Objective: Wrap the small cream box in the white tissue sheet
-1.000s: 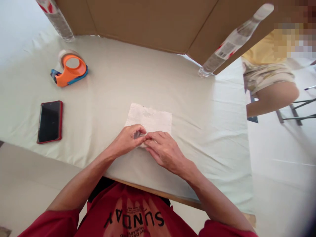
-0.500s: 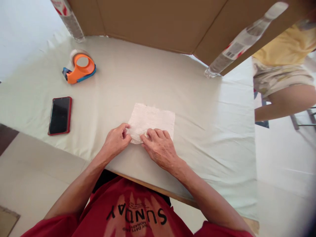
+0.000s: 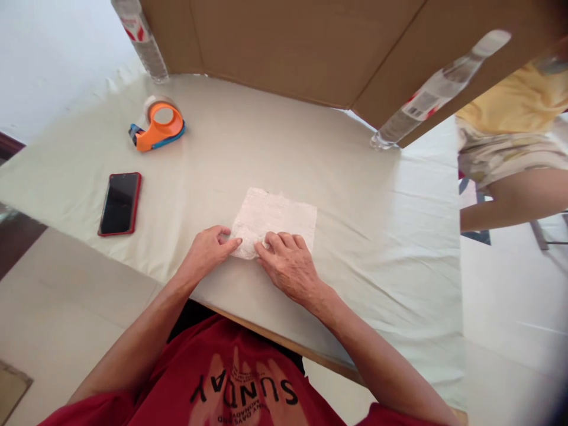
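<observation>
A thin white paper tissue (image 3: 279,213) lies on the cloth-covered table in front of me, its near edge crumpled. At the tissue's near left corner, my left hand (image 3: 210,249) has its thumb resting on the paper and its forefinger apart from the thumb, with a gap between them. My right hand (image 3: 288,263) bends its fingers over the near edge and pinches the crumpled part between thumb and fingertips. Part of the tissue is hidden beneath the right hand.
Left of my hands lie a phone (image 3: 119,204) with a red case and an orange tape dispenser (image 3: 153,135). A cardboard panel (image 3: 284,53) stands at the back, with a plastic bottle (image 3: 148,50) at left and another bottle (image 3: 426,97) at right. Someone in yellow (image 3: 515,103) is beyond.
My left thumb and forefinger have parted and the thumb has stretched out over the tissue's corner. The right hand keeps its pinch. The whole view has shifted slightly.
</observation>
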Motion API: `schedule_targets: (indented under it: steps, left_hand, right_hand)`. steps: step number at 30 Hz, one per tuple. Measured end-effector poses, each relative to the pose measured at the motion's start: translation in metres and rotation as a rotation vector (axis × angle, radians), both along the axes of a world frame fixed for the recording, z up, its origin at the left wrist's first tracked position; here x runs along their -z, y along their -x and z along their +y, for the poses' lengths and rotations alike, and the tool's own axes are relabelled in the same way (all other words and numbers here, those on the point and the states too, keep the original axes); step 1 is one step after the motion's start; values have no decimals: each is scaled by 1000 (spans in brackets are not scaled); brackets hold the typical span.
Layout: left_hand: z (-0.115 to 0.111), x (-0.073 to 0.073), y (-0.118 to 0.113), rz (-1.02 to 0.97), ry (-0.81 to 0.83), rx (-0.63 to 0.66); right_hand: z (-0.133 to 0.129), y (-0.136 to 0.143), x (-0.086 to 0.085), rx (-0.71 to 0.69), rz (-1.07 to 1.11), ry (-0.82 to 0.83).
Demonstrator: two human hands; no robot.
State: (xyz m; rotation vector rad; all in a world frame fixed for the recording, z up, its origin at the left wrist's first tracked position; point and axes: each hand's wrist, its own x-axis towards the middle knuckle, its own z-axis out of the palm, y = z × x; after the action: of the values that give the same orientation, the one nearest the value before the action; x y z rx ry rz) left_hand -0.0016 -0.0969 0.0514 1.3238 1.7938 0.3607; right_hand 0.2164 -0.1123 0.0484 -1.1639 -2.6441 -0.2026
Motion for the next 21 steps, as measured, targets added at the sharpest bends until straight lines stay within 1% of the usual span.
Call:
schedule_targets:
  steps: [3,7,10,13,15,18,19,21]
  left_hand:
    - [5,-3,-4,-138,44,15]
    - [4,-13,-16,-268,-88,1]
    - [1,-16,-25,-329,-91,-20]
    - [-2,-15,-35,-349,-120,-15]
    - [-3,-13,-43,-301,-231,30]
    - [-6,-13,-55,-193,-458,159]
    - [-7,-14,-57,-172,-510,211]
    - [-9,-17,-57,-164,-556,310]
  right_hand:
    - [1,1,0,-5,-3,4]
    - [2,3,-2,-7,-11,24]
    - [1,2,-6,-9,14,62]
    - [-1,0,-7,-22,117,111]
    - [-3,-3,-7,-22,202,147]
    - [-7,-8,-5,-13,332,196]
    - [-8,-10,-4,-17,378,209]
    - [-11,-14,-3,-37,464,236]
